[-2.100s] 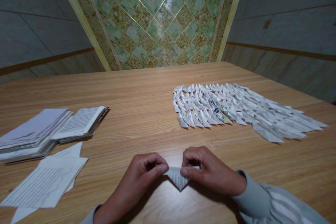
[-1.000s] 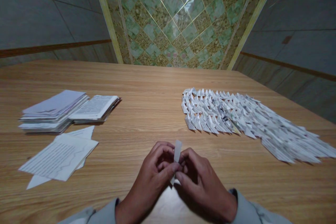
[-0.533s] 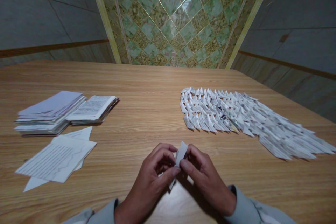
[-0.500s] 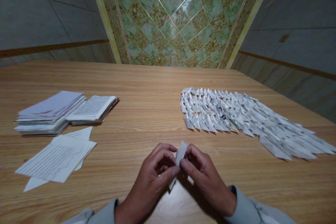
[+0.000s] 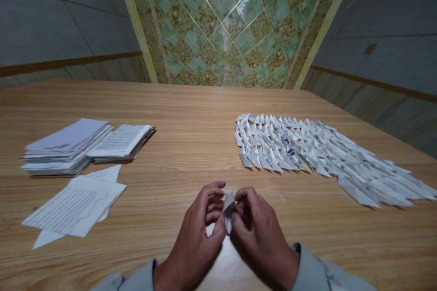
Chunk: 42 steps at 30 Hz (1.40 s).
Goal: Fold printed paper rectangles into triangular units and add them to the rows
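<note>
A small folded piece of paper [image 5: 228, 211] is held between both hands, just above the near middle of the table. My left hand [image 5: 201, 225] grips its left side, thumb in front and fingers curled behind. From the right, my right hand [image 5: 261, 229] pinches the paper with its thumb and curled fingers. The paper's top shows opened, pointed folds, and its lower end narrows between the thumbs. Part of it is hidden by my fingers.
Rows of folded paper boats [image 5: 273, 145] stand at the right, running toward the right edge. A thick paper stack [image 5: 68, 145] and a smaller printed stack [image 5: 119, 142] lie at the left. Nearer are loose printed sheets [image 5: 75, 204] on the wooden table [image 5: 177, 145].
The folded paper has turned from a tilted narrow strip to a more upright piece with its top folds spread. Both hands have shifted slightly around it.
</note>
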Motion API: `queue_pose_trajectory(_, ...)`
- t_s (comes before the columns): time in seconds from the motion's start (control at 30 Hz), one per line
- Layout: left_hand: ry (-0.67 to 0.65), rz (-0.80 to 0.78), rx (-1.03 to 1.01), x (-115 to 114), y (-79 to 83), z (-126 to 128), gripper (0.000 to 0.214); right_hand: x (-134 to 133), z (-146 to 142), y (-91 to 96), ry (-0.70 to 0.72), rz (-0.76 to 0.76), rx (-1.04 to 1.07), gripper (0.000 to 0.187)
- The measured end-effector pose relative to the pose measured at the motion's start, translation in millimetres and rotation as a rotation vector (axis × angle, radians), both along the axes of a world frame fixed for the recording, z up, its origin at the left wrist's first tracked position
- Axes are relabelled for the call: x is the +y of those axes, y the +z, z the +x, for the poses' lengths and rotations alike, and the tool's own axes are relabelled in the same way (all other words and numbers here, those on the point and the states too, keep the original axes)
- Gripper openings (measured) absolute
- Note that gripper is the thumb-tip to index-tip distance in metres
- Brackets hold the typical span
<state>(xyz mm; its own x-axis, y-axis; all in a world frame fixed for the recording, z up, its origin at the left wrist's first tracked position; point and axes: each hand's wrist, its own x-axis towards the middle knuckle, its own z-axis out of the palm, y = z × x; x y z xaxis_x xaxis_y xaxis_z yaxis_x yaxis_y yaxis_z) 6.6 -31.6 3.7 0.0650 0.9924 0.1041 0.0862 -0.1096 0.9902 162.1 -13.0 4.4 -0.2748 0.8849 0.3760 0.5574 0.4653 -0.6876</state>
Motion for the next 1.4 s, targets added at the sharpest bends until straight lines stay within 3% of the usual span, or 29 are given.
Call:
queue_pose_trajectory(0.17,-0.003,0.009,0.074,-0.9,-2.9,2.2,0.050,-3.3,-5.9,0.1,0.048,0.053,0.014,0.017)
queue_pose_trajectory(0.4,-0.041,-0.076,0.015,-0.4,5.0,5.9,0.047,-1.5,-3.0,-0.9,0.052,0.117,-0.013,0.025)
queue_pose_trajectory(0.57,-0.034,-0.059,0.029,-2.6,7.3,5.3,0.045,-1.1,-2.3,-0.2,0.051,0.060,-0.033,0.032)
queue_pose_trajectory(0.8,-0.071,0.032,0.110,-2.8,-0.8,2.7,0.051,-2.6,-2.4,-1.2,0.128,-0.043,0.099,0.030)
queue_pose_trajectory(1.17,0.058,0.007,0.054,2.6,-2.3,-1.0,0.020,-5.8,-4.3,0.6,0.157,0.138,-0.096,0.024)
queue_pose_trajectory(1.4,0.135,0.119,0.135,-0.4,-3.3,-3.5,0.008,-6.2,-3.3,-0.3,0.162,0.073,-0.040,0.020)
